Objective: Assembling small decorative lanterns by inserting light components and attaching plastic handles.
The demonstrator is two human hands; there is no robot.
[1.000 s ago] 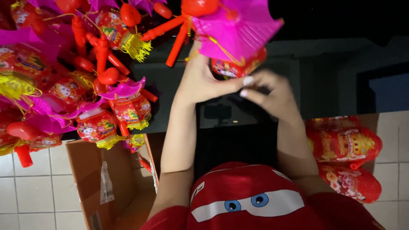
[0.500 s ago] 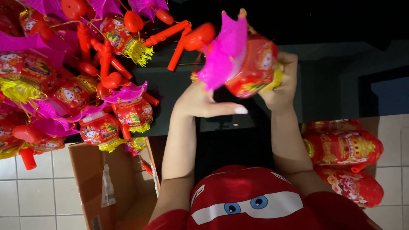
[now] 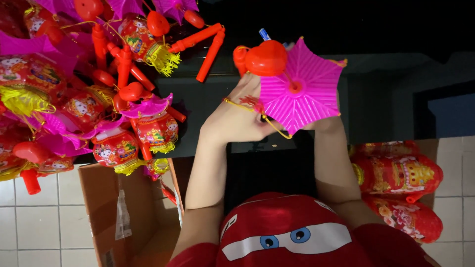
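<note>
I see both hands raised, holding a pink ribbed plastic lantern canopy (image 3: 302, 91) with a red heart-shaped knob (image 3: 266, 58). My left hand (image 3: 237, 116) cups its edge; my right hand (image 3: 326, 121) is hidden behind it, likely steadying it.

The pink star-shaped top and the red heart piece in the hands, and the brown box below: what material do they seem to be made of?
Pink star-shaped top: probably moulded plastic, glossy, with fine ribbed lines running to its points. Red heart piece: likely hard plastic, smooth, with a bright highlight. Brown box: looks like cardboard, matt, with open flaps. The left hand supports the top from below; the right hand is mostly hidden behind it.
</note>
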